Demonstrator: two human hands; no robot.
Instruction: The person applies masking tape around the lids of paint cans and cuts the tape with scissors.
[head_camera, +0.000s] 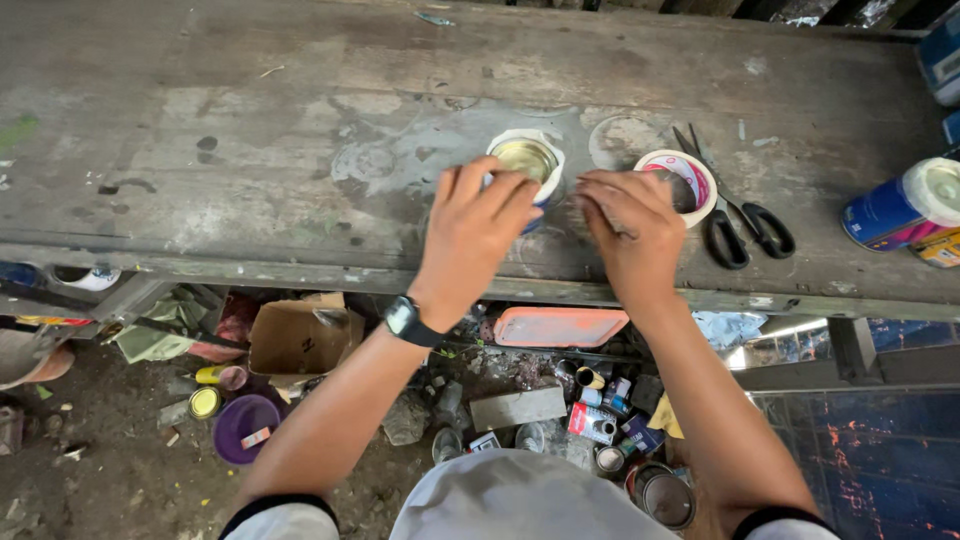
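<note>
So down at the bottom there's a whole mess on the floor under the bench; a purple bowl (245, 425), a torn cardboard box (300, 335), a grey block (518, 408), a bunch of small tins and cartons, and an orange tray (558, 326) tucked just below the bench edge; the left wrist has a black watch (409, 321) on it. Moving up, both hands sit on the worn grey wooden bench (250, 150), close together but not touching; the left hand (472, 232) has its fingers curled forward over the near side of a small open tin (527, 163) with a white rim and a yellowish inside, fingertips touching it, loosely gripping rather than clamped tight as far as I can see; the right hand (628, 228) is bent with the fingers tucked down toward the bench between that tin and a second white-rimmed tin (682, 182) with a pink label, and honestly I can't tell if it's pinching anything, the fingertips are hidden. Just right of the second tin lie black-handled scissors (740, 220), blades pointing away; further right near the bench edge there's a blue can (895, 208) on its side with a white lid; the far part of the bench is stained with old ring marks.
</note>
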